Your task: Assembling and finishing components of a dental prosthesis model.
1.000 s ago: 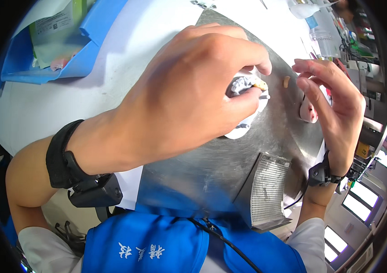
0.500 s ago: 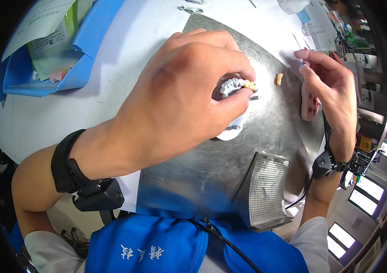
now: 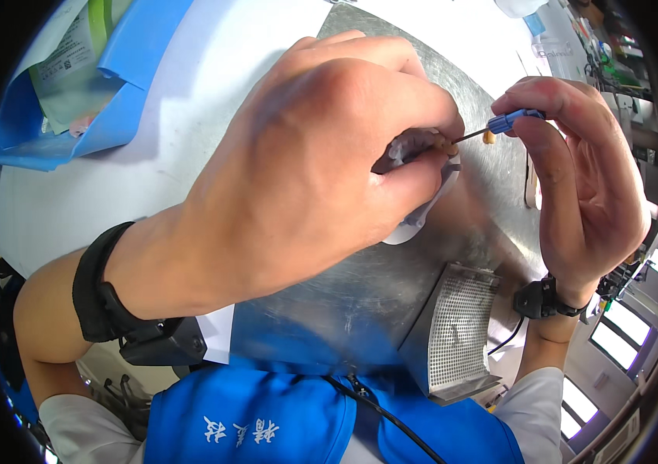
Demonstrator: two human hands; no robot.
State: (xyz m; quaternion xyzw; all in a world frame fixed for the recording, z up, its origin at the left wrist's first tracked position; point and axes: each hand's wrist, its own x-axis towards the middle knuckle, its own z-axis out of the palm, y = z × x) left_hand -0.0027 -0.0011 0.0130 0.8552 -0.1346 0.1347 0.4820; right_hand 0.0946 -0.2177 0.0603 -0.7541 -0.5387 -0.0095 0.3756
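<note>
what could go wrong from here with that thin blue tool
The tip of the blue-handled tool in the right hand ends right by the left hand's fingertips at the dental model, so a slip might poke a finger or scratch the model. The small tan piece showing just below the tool could get knocked away.

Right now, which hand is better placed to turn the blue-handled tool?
The right hand, likely: it pinches the blue-handled tool, shaft pointing toward the dental model. The left hand is occupied holding that model.
</note>
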